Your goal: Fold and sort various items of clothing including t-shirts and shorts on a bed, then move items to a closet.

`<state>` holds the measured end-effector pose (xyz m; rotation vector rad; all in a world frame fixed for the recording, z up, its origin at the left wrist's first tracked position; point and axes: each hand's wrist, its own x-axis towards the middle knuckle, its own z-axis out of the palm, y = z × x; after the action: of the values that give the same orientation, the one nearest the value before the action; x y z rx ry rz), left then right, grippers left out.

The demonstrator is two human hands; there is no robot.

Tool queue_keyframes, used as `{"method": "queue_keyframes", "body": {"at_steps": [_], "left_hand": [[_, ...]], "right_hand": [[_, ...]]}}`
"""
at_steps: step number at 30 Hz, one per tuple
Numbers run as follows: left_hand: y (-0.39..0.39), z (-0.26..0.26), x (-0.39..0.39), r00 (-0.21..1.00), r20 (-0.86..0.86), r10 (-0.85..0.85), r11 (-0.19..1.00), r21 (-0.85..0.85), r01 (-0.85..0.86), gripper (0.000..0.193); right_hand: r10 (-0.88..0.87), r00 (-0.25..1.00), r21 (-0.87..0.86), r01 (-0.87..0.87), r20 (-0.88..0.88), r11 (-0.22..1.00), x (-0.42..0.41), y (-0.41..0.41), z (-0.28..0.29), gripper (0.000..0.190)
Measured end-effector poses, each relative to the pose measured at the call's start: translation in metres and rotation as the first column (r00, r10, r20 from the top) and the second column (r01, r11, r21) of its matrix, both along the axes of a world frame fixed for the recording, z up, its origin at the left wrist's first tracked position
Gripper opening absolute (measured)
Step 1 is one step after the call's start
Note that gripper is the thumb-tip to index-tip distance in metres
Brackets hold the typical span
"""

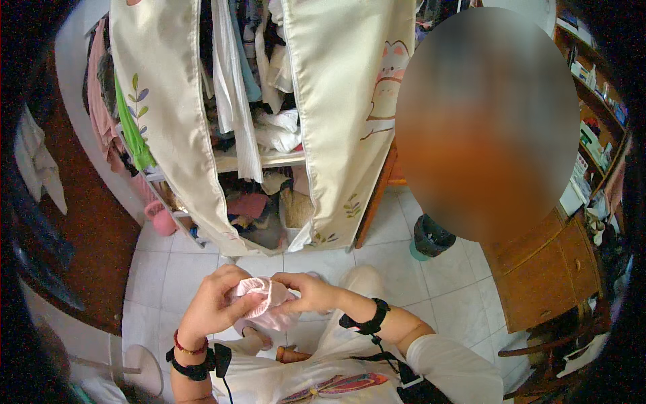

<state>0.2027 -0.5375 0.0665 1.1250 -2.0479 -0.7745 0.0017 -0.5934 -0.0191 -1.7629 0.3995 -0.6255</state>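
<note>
A small pale pink cloth item (275, 319) with a ribbed, gathered edge is bunched up in front of my body. It could be a sock, but its full shape is hidden by my fingers. My left hand (216, 298) grips its left side, thumb across the ribbed edge. On the other side, my right hand (310, 294) pinches it between thumb and fingers. Beyond my hands stands a cream fabric wardrobe (343, 126) with its front unzipped. White ribbed clothing (229, 91) hangs out of the opening, and folded clothes (250, 207) fill the lower compartment.
A bin with a black liner (433, 236) stands on the tiled floor (391, 270), right of the wardrobe. Farther right are a wooden cabinet (550, 272) and loaded shelves (588, 126). A brown door (91, 237) is at left. A blurred oval hides part of the upper right.
</note>
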Motion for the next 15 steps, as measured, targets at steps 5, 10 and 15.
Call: {"method": "queue_keyframes", "body": {"at_steps": [5,10,15], "left_hand": [[0.003,0.000,-0.006,0.990,0.019,0.139,0.975,0.170,-0.140,0.016],[0.002,-0.004,-0.010,0.956,-0.232,0.179,0.926,0.369,-0.083,0.017],[0.001,0.004,-0.006,0.941,-0.321,0.109,0.930,0.366,0.018,0.022]], "right_hand": [[0.031,0.993,0.178,-0.051,0.115,0.983,-0.006,-0.001,-0.004,0.037],[0.036,0.987,0.257,-0.076,0.157,0.963,-0.008,0.008,-0.014,0.037],[0.191,0.982,0.119,-0.188,-0.012,0.975,-0.014,0.005,-0.027,0.036]]}}
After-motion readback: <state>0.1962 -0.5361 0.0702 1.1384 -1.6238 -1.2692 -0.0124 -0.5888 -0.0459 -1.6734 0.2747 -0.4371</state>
